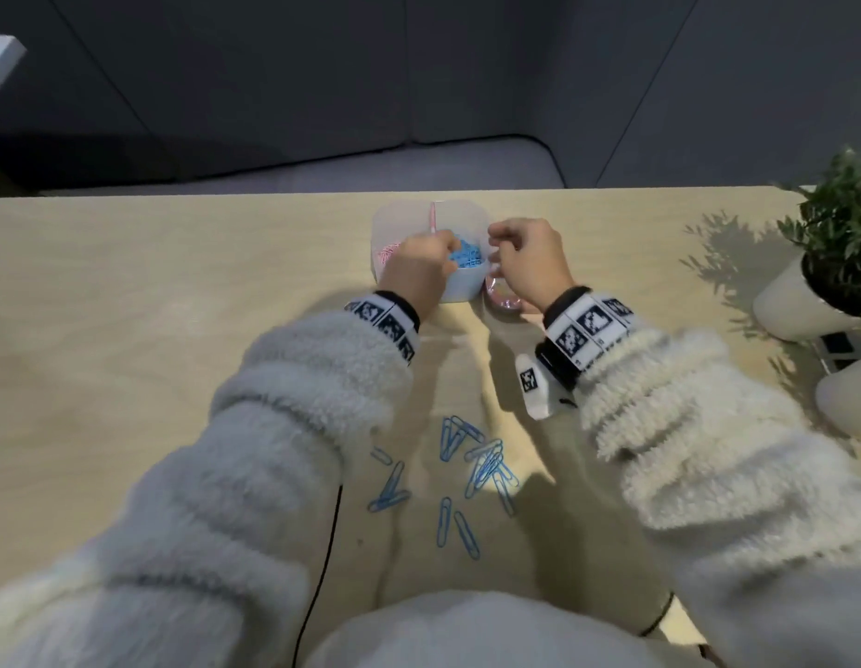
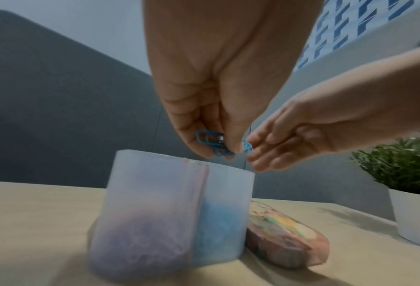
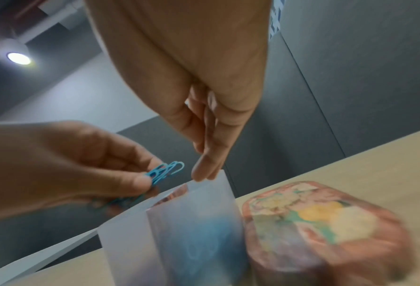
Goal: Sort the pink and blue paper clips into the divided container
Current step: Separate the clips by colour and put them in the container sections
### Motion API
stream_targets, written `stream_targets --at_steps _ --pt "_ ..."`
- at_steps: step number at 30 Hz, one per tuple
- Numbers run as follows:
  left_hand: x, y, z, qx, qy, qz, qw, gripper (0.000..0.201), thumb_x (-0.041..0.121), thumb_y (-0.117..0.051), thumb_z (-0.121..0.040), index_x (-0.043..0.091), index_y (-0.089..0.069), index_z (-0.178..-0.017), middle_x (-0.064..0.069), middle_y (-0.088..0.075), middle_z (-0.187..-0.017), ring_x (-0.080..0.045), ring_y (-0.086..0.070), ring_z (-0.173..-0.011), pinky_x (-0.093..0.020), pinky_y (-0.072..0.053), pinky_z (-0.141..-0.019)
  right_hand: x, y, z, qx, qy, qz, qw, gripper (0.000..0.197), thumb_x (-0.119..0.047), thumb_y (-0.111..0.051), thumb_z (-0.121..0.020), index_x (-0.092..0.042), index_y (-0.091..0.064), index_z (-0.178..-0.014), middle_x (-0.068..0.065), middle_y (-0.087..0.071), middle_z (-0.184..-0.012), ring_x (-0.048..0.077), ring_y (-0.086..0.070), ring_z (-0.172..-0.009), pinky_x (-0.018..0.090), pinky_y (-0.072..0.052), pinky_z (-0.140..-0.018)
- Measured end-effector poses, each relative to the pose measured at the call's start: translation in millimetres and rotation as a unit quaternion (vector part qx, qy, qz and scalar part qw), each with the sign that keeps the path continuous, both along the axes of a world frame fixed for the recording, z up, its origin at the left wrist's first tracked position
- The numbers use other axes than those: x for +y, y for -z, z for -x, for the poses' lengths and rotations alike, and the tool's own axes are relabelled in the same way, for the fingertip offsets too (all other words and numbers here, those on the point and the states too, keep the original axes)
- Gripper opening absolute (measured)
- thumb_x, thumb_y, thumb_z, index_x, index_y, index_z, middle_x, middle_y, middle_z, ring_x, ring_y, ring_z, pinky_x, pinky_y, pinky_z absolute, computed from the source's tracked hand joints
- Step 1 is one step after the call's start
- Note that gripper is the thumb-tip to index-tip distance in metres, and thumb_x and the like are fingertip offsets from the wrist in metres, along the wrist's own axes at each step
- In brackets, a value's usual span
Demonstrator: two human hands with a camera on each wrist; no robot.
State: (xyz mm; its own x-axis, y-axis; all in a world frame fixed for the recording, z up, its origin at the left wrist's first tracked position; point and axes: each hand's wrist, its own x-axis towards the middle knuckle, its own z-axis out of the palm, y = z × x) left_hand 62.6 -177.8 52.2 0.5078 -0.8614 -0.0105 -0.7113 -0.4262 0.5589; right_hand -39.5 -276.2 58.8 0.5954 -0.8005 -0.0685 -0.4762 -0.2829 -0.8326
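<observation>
Loose blue clips [image 1: 471,467] are lying scattered near the desk's [image 1: 129,306] front edge, between my two sleeves, well behind both hands and waiting their turn. My left hand [image 1: 418,267] is pinching a small bunch of blue clips [image 2: 212,143] between thumb and fingertips, and it is hovering just above the container's [image 1: 459,286] rim. The blue compartment [image 1: 467,255] is sitting directly below and slightly right of that bunch, on the right side of the pink divider [image 1: 432,216]; the pink clips [image 1: 389,253] are filling the left compartment. The held clips are pointing roughly sideways, their long axis towards my right hand [image 1: 527,262]. That hand is holding nothing that I can see, its fingers hanging loosely downward with the tips just beside the container's right wall. My left hand is nearer the drop point, so I judge it should release straight down, keeping right of the divider. A patterned pink lid or case [image 2: 287,236] is lying on the desk touching the container's right side, and a potted plant [image 1: 833,253] is standing well apart by the desk's right edge; neither is blocking the drop.
</observation>
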Motion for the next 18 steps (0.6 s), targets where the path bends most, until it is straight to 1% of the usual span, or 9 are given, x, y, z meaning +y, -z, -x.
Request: stream_targets --at_steps 2,5,7,9,11,13,15,16,18 --pt "-22.6 -2.6 -6.4 -0.002 -0.023 -0.045 0.999 0.027 0.010 -0.047 -0.091 0.005 -0.056 -0.116 -0.019 -0.061 -0.115 -0.034 -0.054 -0.109 -0.039 -0.041 -0.091 7.7 0.4 25.3 -0.019 -0.003 -0.008 1.000 0.028 0.007 -0.039 -0.086 0.005 -0.065 -0.097 0.020 -0.066 -0.094 0.029 -0.065 -0.081 0.039 -0.055 -0.077" --pt "-44.6 -3.4 -10.0 -0.052 -0.023 -0.126 0.990 0.025 0.011 -0.051 -0.092 -0.001 -0.057 -0.113 -0.023 -0.061 -0.116 -0.038 -0.056 -0.109 -0.041 -0.045 -0.090 15.5 11.9 63.2 0.027 -0.052 -0.045 0.997 0.027 0.008 -0.039 -0.088 0.000 -0.064 -0.079 0.010 -0.066 -0.077 0.012 -0.062 -0.062 0.028 -0.054 -0.065" --pt "-50.2 -1.4 -10.9 -0.076 -0.012 -0.145 0.986 0.023 0.013 -0.057 -0.089 -0.004 -0.058 -0.104 -0.024 -0.062 -0.111 -0.040 -0.058 -0.104 -0.041 -0.046 -0.083 25.2 22.6 83.7 0.055 -0.085 -0.084 0.991 0.035 0.005 -0.040 -0.090 -0.013 -0.058 -0.067 -0.003 -0.061 -0.067 0.012 -0.057 -0.053 0.028 -0.052 -0.059" --pt "-52.7 -1.3 -10.5 -0.085 -0.002 -0.153 0.985 0.025 0.016 -0.058 -0.087 -0.005 -0.058 -0.101 -0.025 -0.061 -0.110 -0.041 -0.059 -0.101 -0.039 -0.045 -0.076 36.3 30.9 99.2 0.107 -0.120 -0.067 0.985 0.038 0.000 -0.046 -0.091 -0.022 -0.055 -0.061 -0.005 -0.059 -0.061 0.008 -0.054 -0.048 0.022 -0.047 -0.054" --pt "-50.5 -1.9 -10.0 -0.078 0.014 -0.153 0.985 0.027 0.017 -0.053 -0.090 -0.003 -0.058 -0.106 -0.026 -0.059 -0.114 -0.041 -0.058 -0.103 -0.039 -0.046 -0.080 46.4 38.2 110.0 0.177 -0.171 -0.022 0.969 0.028 -0.004 -0.052 -0.087 -0.019 -0.057 -0.063 -0.003 -0.059 -0.062 0.007 -0.052 -0.052 0.021 -0.042 -0.058" --pt "-35.0 -2.9 -6.2 -0.086 0.027 -0.096 0.991 0.027 0.012 -0.047 -0.091 -0.001 -0.060 -0.111 -0.024 -0.061 -0.113 -0.041 -0.056 -0.106 -0.042 -0.044 -0.087 55.5 46.8 119.8 0.221 -0.204 -0.007 0.954 0.012 -0.012 -0.060 -0.083 -0.018 -0.055 -0.075 -0.001 -0.058 -0.070 0.015 -0.050 -0.063 0.025 -0.040 -0.066" --pt "-5.2 2.7 2.0 -0.107 0.034 0.019 0.993 0.027 0.008 -0.042 -0.087 0.000 -0.066 -0.098 -0.024 -0.066 -0.099 -0.040 -0.058 -0.095 -0.043 -0.045 -0.081 63.7 57.7 128.9 0.242 -0.213 -0.017 0.946 0.021 -0.020 -0.067 -0.079 -0.021 -0.047 -0.084 -0.001 -0.057 -0.075 0.019 -0.050 -0.070 0.031 -0.043 -0.072" --pt "15.2 7.2 7.6 -0.098 0.037 0.039 0.994 0.026 0.009 -0.042 -0.086 0.001 -0.066 -0.091 -0.022 -0.066 -0.092 -0.038 -0.059 -0.088 -0.041 -0.046 -0.076 68.1 61.1 132.9 0.249 -0.215 -0.022 0.944 0.027 -0.021 -0.069 -0.077 -0.021 -0.044 -0.088 -0.001 -0.057 -0.078 0.021 -0.050 -0.072 0.034 -0.044 -0.074" --pt "61.2 25.6 17.8 -0.048 0.058 -0.017 0.997 0.015 0.012 -0.051 -0.086 0.006 -0.064 -0.091 -0.016 -0.064 -0.092 -0.033 -0.059 -0.084 -0.039 -0.045 -0.075 75.8 67.1 142.1 0.246 -0.223 -0.032 0.943 0.035 -0.016 -0.071 -0.073 -0.019 -0.042 -0.093 -0.004 -0.050 -0.080 0.020 -0.046 -0.073 0.037 -0.044 -0.074"
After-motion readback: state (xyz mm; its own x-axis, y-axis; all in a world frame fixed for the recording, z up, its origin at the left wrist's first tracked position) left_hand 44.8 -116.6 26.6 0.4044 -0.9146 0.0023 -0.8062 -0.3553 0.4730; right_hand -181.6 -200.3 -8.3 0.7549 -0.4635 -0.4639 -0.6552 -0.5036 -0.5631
